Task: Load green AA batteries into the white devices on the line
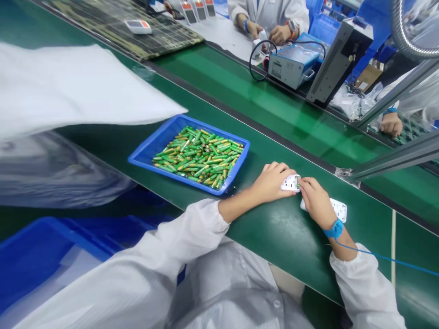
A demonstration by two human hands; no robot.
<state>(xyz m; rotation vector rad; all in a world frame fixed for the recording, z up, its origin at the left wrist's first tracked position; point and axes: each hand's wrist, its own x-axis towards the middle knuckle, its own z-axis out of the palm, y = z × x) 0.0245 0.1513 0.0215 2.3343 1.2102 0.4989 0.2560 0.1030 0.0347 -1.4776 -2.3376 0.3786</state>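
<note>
My left hand (273, 182) is closed around a white plastic device (290, 183) with its open back facing up, just above the green bench. At the device's right end, my right hand (316, 201) pinches a small green battery (298, 183), mostly hidden by the fingertips. A blue wrist strap with a cord is on my right wrist. Partly under that hand, a second white device (339, 210) lies on the bench. Left of my left hand stands a blue tray (137, 157) heaped with green and gold batteries (202, 157).
A white sheet-like thing (85, 87) juts in from the left. Behind a dark rail, a co-worker's hands (267, 33) hold a white item beside a blue instrument box (293, 64). A metal post (394, 162) stands at right. A blue bin (48, 233) sits below the bench at left.
</note>
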